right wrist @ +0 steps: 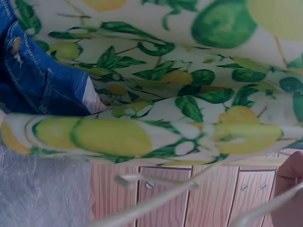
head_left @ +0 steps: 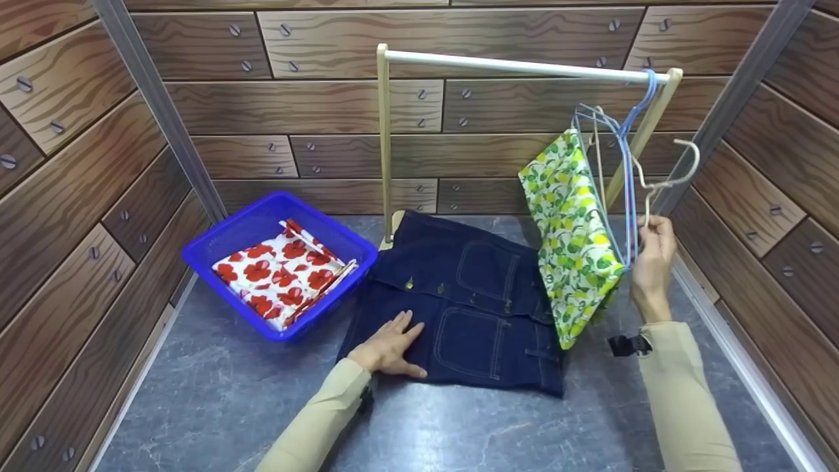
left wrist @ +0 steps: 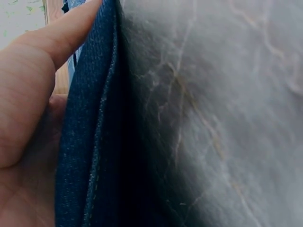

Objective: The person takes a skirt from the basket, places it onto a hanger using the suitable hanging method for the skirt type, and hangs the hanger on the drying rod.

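Note:
My left hand (head_left: 387, 347) rests with its fingers spread on a folded dark blue denim garment (head_left: 468, 344), near its front left edge. Stitched pockets and a row of buttons show on the denim. At the right, my right hand (head_left: 654, 255) pinches a cream hanger (head_left: 688, 167) below its hook; the hanger's lower part is hidden behind other hangers. Beside that hand, a lemon-print cloth (head_left: 573, 229) hangs from a blue hanger (head_left: 629, 131) on the rail. The right wrist view shows the lemon cloth (right wrist: 189, 101) close up, with pale hanger wire (right wrist: 151, 201) below it.
A clothes rack with a white rail (head_left: 511, 64) and wooden posts stands behind the denim. To the left is a blue basket (head_left: 252, 226) holding a folded white cloth with red flowers (head_left: 282, 275). Wood-patterned walls (head_left: 354, 108) enclose the grey marbled surface (head_left: 216, 393).

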`<state>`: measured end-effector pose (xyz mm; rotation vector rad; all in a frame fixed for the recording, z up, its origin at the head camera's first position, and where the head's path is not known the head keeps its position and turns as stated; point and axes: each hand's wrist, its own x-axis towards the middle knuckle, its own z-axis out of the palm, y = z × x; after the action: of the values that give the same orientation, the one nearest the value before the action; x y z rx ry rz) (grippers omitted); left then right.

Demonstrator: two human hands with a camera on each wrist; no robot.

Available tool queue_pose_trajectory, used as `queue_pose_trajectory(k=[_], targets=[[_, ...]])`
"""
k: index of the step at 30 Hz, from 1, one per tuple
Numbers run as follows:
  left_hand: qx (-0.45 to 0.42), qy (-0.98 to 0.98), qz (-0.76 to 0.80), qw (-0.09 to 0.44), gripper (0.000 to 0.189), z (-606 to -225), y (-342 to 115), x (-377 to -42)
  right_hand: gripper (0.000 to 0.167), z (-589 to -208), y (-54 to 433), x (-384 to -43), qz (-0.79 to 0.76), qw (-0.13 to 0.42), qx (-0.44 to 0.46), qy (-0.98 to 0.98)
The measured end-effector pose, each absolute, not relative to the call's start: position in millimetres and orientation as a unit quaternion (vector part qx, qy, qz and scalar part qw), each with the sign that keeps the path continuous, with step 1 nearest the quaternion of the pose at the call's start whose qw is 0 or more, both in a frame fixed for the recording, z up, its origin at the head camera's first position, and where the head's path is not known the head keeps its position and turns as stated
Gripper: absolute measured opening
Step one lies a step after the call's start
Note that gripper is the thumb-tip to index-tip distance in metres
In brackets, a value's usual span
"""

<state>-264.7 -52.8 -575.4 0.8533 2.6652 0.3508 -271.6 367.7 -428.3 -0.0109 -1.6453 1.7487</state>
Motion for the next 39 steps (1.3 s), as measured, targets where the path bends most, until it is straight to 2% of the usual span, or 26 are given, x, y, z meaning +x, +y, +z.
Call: queue_pose_trajectory(k=[3, 5, 7, 9, 13, 16, 23, 30, 39], targets=[[0.299, 0.933, 0.123, 0.160, 0.101, -575, -53, -264, 0.032, -431, 368, -269, 0.631, 0.377, -0.033, -0.677], [0.299, 0.933, 0.123, 0.159, 0.101, -576, -53, -264, 0.044, -430, 365, -265, 0.591, 0.401, -0.047, -0.698], [0.301, 0.932, 0.124, 0.158, 0.100, -576, -53, -265, 0.049, -428, 361, -260, 0.568, 0.427, -0.053, -0.702], [0.301, 0.932, 0.124, 0.157, 0.100, -576, -53, -265, 0.046, -427, 359, -257, 0.565, 0.448, -0.047, -0.691], [0.299, 0.933, 0.124, 0.159, 0.100, -575, -54, -265, 0.024, -437, 365, -265, 0.585, 0.457, -0.017, -0.669], [0.297, 0.933, 0.125, 0.160, 0.100, -574, -53, -266, 0.019, -446, 371, -271, 0.572, 0.460, -0.038, -0.678], [0.299, 0.933, 0.125, 0.160, 0.100, -574, -53, -266, 0.043, -456, 370, -268, 0.527, 0.504, -0.140, -0.669], [0.298, 0.934, 0.122, 0.154, 0.100, -574, -53, -265, 0.035, -467, 370, -265, 0.520, 0.514, -0.161, -0.663], [0.302, 0.932, 0.123, 0.156, 0.099, -575, -52, -263, 0.036, -484, 362, -250, 0.441, 0.535, -0.134, -0.708]])
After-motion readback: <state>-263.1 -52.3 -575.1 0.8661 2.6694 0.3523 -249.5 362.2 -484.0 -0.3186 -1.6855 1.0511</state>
